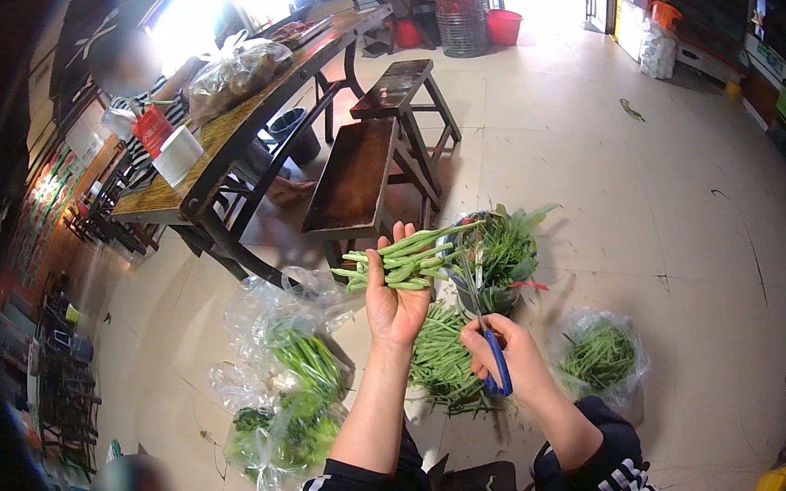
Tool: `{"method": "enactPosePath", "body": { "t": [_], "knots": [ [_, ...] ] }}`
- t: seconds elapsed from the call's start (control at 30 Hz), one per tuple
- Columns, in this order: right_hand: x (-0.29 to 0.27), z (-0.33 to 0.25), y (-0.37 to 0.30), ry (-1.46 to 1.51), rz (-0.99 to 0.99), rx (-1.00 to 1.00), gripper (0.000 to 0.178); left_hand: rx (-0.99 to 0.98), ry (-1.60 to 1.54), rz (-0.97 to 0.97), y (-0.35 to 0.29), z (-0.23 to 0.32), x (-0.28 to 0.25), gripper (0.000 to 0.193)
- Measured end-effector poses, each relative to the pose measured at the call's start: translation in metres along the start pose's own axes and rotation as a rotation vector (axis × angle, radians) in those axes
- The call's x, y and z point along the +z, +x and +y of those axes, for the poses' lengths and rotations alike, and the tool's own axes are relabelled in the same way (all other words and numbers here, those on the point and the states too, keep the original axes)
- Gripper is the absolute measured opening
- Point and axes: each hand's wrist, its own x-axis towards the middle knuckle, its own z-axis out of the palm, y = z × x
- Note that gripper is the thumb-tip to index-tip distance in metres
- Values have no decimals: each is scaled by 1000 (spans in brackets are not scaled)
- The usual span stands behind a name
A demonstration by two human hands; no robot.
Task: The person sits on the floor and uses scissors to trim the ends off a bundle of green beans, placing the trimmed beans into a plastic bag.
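Observation:
My left hand [397,315] is palm up, thumb and fingers around a bunch of green beans [402,265] lying crosswise. My right hand [518,354] grips blue-handled scissors [498,364], whose blades point up toward the right ends of the bunch. Whether the blades touch a bean I cannot tell. Beneath my hands a loose pile of green beans [442,358] lies on the floor. Just beyond it stands a bucket [496,300] heaped with leafy greens and trimmings [505,245].
A clear bag of cut beans [599,356] sits to the right. Plastic bags of leafy greens [290,432] and green stalks [307,356] lie left. Wooden benches [350,179] and a long table [217,153] stand ahead; a person [143,108] is behind the table.

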Motion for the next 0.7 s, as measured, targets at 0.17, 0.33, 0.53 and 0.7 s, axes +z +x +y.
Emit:
{"method": "enactPosePath", "body": {
  "t": [0.17,0.33,0.53,0.7],
  "knots": [
    [0,0,-1,1,32,16,35,39,-27,81,1,0,0,28],
    [12,12,-12,86,-45,41,35,148,-4,110,6,6,-7,31],
    [16,8,-10,222,-127,80,34,132,-2,34,5,2,-2,28],
    [10,0,-7,227,-122,89,34,102,12,48,3,-3,0,27]
  ]
}}
